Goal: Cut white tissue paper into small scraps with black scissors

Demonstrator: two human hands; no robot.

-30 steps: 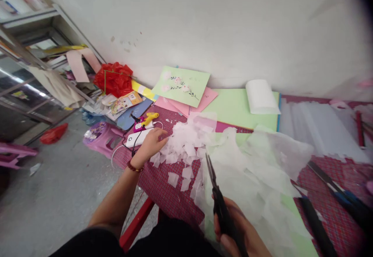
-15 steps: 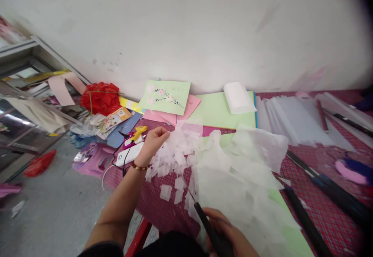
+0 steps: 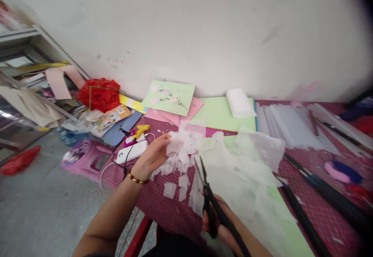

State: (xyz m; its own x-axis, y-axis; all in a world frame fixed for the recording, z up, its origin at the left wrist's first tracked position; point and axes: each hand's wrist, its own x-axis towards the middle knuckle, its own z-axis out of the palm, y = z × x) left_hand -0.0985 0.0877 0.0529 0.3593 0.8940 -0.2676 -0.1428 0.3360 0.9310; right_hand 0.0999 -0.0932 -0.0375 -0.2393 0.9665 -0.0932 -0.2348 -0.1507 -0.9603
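Observation:
My left hand (image 3: 153, 156) pinches a small square of white tissue paper (image 3: 175, 145), lifted just above a pile of cut tissue squares (image 3: 182, 159) on the red checked tablecloth (image 3: 163, 206). My right hand (image 3: 225, 229) grips black scissors (image 3: 210, 198), blades slightly apart and pointing up toward the held square. A large crumpled sheet of white tissue (image 3: 244, 171) lies to the right of the scissors.
A green flower card (image 3: 170, 97), pink and green paper sheets (image 3: 221, 113), a white paper stack (image 3: 240, 102), a yellow glue gun (image 3: 140, 131) and a white power bank (image 3: 132, 152) lie near the wall. Dark rods (image 3: 320, 187) cross the right side. A purple stool (image 3: 84, 158) stands on the floor.
My left hand has lifted a tissue square off the pile. My right hand raised the scissors back up toward it, blades now slightly apart.

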